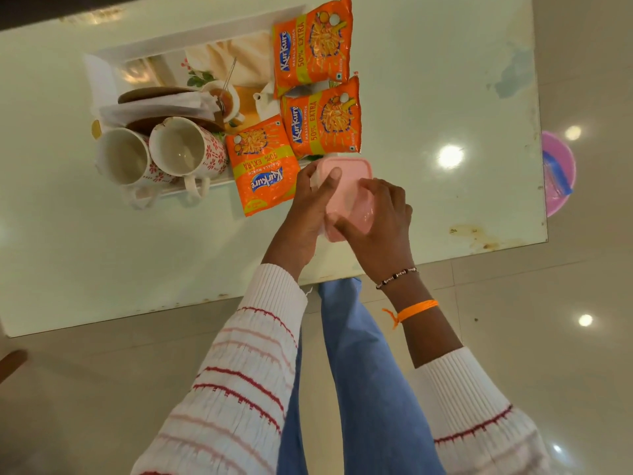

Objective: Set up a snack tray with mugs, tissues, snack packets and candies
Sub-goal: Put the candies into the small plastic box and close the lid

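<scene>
Pink plastic, a small lidded box (346, 193) with rounded corners, sits between both hands above the near right part of the pale glossy bench (102, 252), just beside the near right corner of the tray (109, 56). The left hand (308, 207) grips its left side with the thumb lying across the lid, and the right hand (380, 224) clasps its right and near edges with fingers curled over the top; whether the box rests on the bench or is lifted clear cannot be told. Its long axis runs roughly from the person outward, tilted a little to the left at the far end. On the white tray, whose base carries a printed tea picture, three orange snack packets crowd the right side: the far packet (313, 46) and the middle packet (323, 121) lie with their lettering running along their length away from the person, while the near packet (263, 166) is turned the other way round and overhangs the tray's near rim onto the bench, close to the left hand. Two white mugs with red flower patterns, the left mug (125, 156) and the right mug (186, 147), stand at the tray's near left corner with their handles pointing toward the person. Behind them a fold of white tissues (157, 106) lies between brown round pieces. A pink tub (558, 173) stands on the tiled floor (548, 303) past the bench's right edge. Both sleeves are white with red stripes, and the right wrist wears an orange thread (416, 310) and a beaded bracelet (397, 276).
</scene>
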A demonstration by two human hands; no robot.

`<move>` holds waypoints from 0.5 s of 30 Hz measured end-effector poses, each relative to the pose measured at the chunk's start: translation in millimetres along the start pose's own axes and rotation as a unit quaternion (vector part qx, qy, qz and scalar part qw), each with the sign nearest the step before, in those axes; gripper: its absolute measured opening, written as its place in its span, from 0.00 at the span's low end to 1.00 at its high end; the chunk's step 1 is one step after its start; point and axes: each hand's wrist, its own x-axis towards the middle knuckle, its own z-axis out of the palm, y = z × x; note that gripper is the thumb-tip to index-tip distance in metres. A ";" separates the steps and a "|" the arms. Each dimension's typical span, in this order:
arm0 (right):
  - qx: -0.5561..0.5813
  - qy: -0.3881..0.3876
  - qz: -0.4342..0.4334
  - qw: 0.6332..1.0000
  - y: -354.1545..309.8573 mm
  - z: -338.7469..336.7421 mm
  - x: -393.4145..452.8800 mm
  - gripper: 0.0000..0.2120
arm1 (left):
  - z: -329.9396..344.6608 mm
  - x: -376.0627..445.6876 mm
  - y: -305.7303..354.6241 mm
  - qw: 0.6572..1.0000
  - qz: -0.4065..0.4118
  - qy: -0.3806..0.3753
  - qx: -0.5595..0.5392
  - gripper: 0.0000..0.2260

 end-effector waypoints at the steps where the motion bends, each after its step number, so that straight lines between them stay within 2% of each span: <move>1: 0.069 0.015 0.019 0.997 0.9 -1.5 1.6 0.25 | -1.9 -1.3 1.0 1.000 0.005 -0.007 -0.006 0.22; 3: 0.182 0.039 0.092 0.978 2.4 -4.7 8.8 0.19 | -2.4 -6.3 3.7 0.999 0.007 -0.040 -0.023 0.18; 5: 0.200 0.005 0.163 0.966 4.5 -2.7 20.2 0.19 | 2.9 -11.0 8.7 0.999 0.012 -0.047 -0.008 0.14; 6: 0.192 -0.005 0.174 0.966 4.3 -0.6 23.6 0.23 | 6.2 -11.7 11.1 0.999 0.016 -0.029 0.005 0.13; 9: 0.174 0.024 0.169 0.970 -0.3 8.9 26.3 0.25 | 13.0 -10.8 15.7 0.998 -0.002 0.052 0.027 0.14; 12: 0.144 0.053 0.152 0.976 -1.8 15.8 26.4 0.25 | 14.3 -11.1 14.4 0.991 0.032 0.122 0.048 0.09; 15: 0.114 0.040 0.133 0.984 -2.0 20.0 26.4 0.25 | 12.2 -12.0 11.3 0.987 0.053 0.142 0.052 0.07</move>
